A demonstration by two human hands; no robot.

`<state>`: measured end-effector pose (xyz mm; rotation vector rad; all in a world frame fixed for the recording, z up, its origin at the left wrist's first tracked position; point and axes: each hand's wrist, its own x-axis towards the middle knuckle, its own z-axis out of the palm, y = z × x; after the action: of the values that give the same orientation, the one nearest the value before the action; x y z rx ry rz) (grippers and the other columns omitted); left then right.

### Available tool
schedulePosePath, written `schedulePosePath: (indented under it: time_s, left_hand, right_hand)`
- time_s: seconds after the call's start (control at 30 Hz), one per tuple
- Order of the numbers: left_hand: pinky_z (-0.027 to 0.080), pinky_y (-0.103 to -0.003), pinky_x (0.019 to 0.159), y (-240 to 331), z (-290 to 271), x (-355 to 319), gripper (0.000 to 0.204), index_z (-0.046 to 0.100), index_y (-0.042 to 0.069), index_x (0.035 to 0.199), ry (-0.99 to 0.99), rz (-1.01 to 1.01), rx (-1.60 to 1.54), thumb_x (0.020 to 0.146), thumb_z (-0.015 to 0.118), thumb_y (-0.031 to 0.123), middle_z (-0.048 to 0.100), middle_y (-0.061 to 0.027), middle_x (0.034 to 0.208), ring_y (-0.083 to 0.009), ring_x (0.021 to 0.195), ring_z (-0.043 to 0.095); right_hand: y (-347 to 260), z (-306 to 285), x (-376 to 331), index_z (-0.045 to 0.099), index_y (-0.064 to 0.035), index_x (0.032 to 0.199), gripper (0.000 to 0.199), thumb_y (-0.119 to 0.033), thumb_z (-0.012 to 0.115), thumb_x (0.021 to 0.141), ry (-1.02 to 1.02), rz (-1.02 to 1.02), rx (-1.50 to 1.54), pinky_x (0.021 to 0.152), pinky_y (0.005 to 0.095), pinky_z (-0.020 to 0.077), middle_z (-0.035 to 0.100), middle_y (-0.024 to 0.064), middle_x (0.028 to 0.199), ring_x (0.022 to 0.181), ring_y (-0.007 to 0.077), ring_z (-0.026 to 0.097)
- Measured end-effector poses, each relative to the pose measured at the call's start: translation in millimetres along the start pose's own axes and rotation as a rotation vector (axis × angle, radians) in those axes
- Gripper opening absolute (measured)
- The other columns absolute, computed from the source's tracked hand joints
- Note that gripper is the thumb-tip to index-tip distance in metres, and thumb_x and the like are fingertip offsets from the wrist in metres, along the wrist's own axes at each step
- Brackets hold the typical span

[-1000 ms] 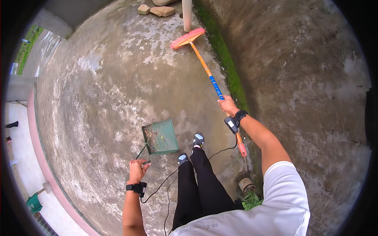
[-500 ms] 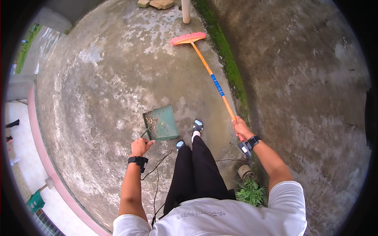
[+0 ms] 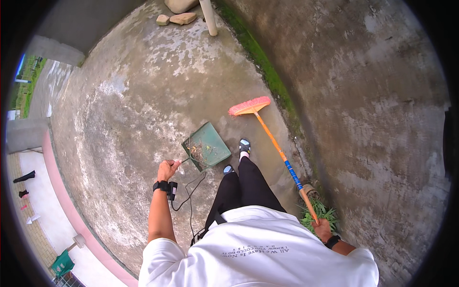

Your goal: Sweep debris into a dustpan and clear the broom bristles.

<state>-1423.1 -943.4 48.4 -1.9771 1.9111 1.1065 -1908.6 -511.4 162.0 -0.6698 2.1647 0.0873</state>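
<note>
My left hand is closed round the thin handle of a green dustpan, which is tilted on the concrete ahead of my feet. Dry leaves and bits of litter lie in the pan, toward its handle side. At the lower right, my right hand grips the end of a broom with an orange and blue stick. The broom's pink bristle head rests a little beyond my feet, right of the dustpan and apart from it.
A potted plant stands at my right beneath the broom stick. The concrete wall rises on the right, with a mossy strip along its foot. A white pipe and several stones are ahead. A black cable hangs by my left leg.
My right hand has drawn the broom back toward me, so its head is now nearer my feet. The dustpan has turned and shifted slightly right, its handle still in my left hand.
</note>
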Motion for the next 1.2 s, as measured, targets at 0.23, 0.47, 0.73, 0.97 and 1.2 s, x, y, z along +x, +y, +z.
schedulePosePath:
  time_s: [0.23, 0.47, 0.73, 0.97, 1.2]
  left_hand:
    - [0.033, -0.024, 0.045, 32.5, -44.9, -11.4, 0.046, 0.052, -0.001, 0.054, 0.071, 0.011, -0.165, 0.070, 0.057, 0.042, 0.042, -0.0020, 0.045, -0.0081, 0.047, 0.037]
    - [0.032, -0.024, 0.044, 74.0, -65.0, -6.9, 0.044, 0.050, 0.001, 0.052, 0.072, 0.055, -0.172, 0.071, 0.056, 0.040, 0.042, 0.0005, 0.047, -0.0075, 0.048, 0.035]
    - [0.032, -0.026, 0.044, 81.7, -91.5, 16.7, 0.044, 0.050, -0.002, 0.055, 0.078, 0.121, -0.094, 0.072, 0.056, 0.039, 0.038, -0.0011, 0.046, -0.0091, 0.048, 0.034]
    - [0.035, -0.027, 0.047, 82.4, -103.9, 51.8, 0.044, 0.052, -0.002, 0.059, -0.005, 0.309, 0.007, 0.071, 0.056, 0.040, 0.041, -0.0061, 0.046, -0.0112, 0.047, 0.036]
    - [0.037, -0.027, 0.051, 67.3, -119.4, 66.6, 0.046, 0.055, -0.002, 0.061, -0.054, 0.389, 0.075, 0.071, 0.055, 0.043, 0.046, -0.0075, 0.049, -0.0122, 0.050, 0.041]
  right_hand:
    - [-34.2, -23.0, 16.4, 0.052, 0.0014, 0.066, 0.024, -0.023, 0.052, 0.071, -0.019, -0.152, 0.025, 0.049, 0.0385, 0.0397, 0.051, 0.0183, 0.055, 0.054, 0.0338, 0.052]
    - [-194.5, -48.7, 189.9, 0.046, 0.0001, 0.088, 0.026, -0.022, 0.046, 0.075, -0.037, -0.247, 0.168, 0.066, 0.0407, 0.0385, 0.053, 0.0215, 0.080, 0.078, 0.0360, 0.049]
    - [-130.9, -10.4, 154.2, 0.049, -0.0039, 0.095, 0.034, -0.032, 0.039, 0.079, -0.156, 0.073, 0.059, 0.063, 0.0382, 0.0426, 0.056, 0.0149, 0.082, 0.074, 0.0305, 0.054]
    - [-33.4, 111.2, -62.9, 0.051, 0.0008, 0.069, 0.031, -0.029, 0.044, 0.076, 0.077, 0.188, 0.036, 0.062, 0.0431, 0.0427, 0.054, 0.0231, 0.068, 0.069, 0.0391, 0.052]
    - [-73.2, 159.2, -121.6, 0.050, 0.0002, 0.065, 0.029, -0.026, 0.047, 0.077, 0.154, 0.115, 0.288, 0.049, 0.0406, 0.0383, 0.050, 0.0209, 0.059, 0.057, 0.0377, 0.050]
